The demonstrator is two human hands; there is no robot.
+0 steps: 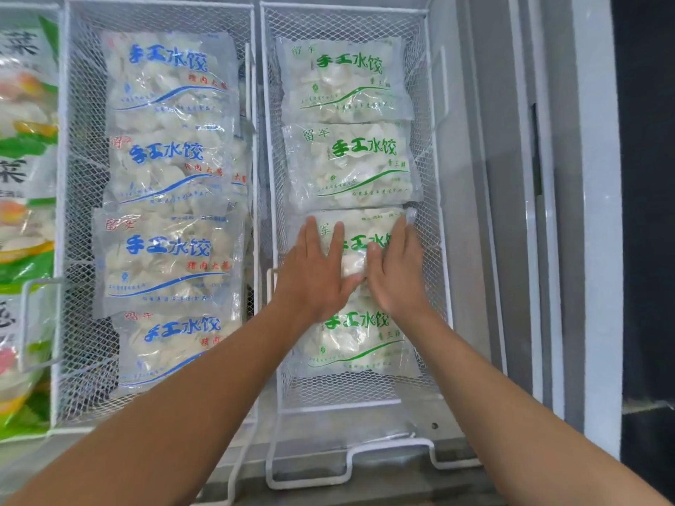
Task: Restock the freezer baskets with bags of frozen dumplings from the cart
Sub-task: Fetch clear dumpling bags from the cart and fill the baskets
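Note:
The right white wire basket holds a row of clear dumpling bags with green print. My left hand and my right hand lie flat, fingers straight, pressing on the third green-print bag. Beyond it lie two more green-print bags, and a nearer one lies under my wrists. The left wire basket holds several overlapping dumpling bags with blue print. The cart is out of view.
At the far left, another basket holds bags with green and orange print. The freezer's grey frame and sliding-lid rails run down the right side. Wire handles stick out at the near rim of the baskets.

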